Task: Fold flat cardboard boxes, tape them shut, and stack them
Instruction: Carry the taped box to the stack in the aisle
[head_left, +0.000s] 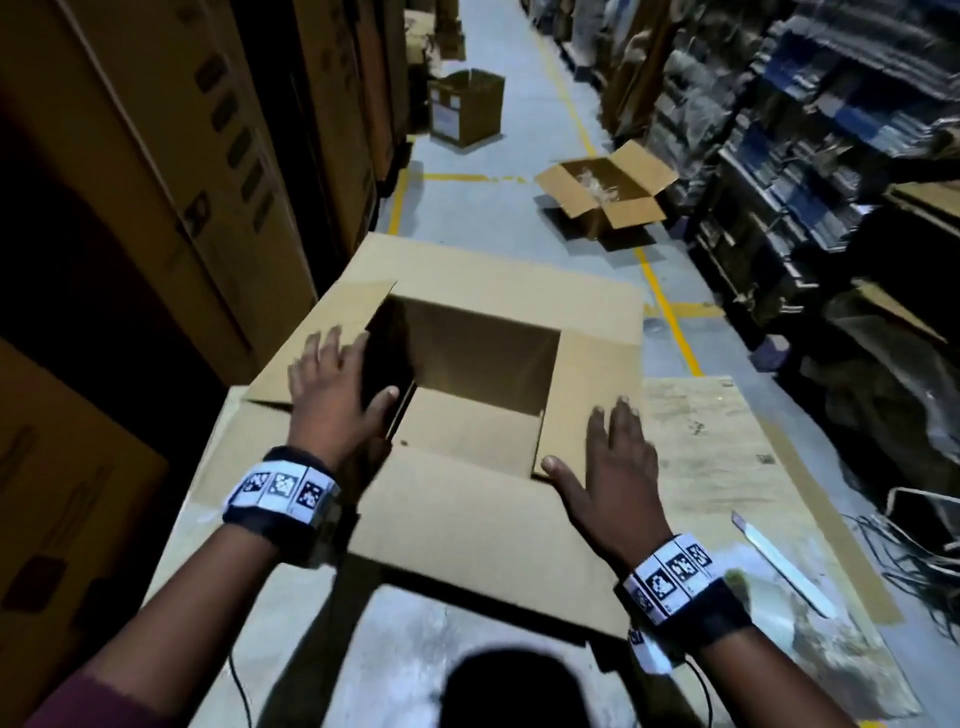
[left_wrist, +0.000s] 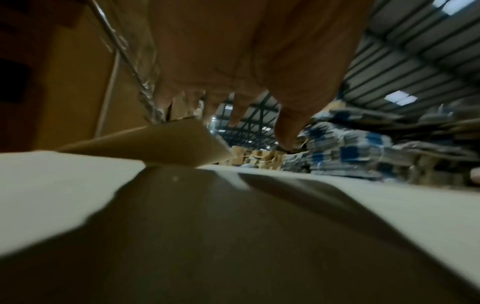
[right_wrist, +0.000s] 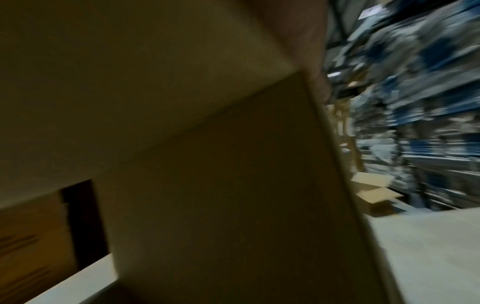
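Box (head_left: 467, 358) upright, mouth facing up, flaps spread.
Left hand (head_left: 332, 384) and right hand (head_left: 613, 462) rest flat-fingered on its side flaps.

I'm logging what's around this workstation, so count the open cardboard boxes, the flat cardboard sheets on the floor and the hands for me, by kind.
Open cardboard boxes: 3, the box being folded, the one with packing scraps, the far one
Flat cardboard sheets on the floor: 1
Hands: 2, left hand, right hand
Total: 6
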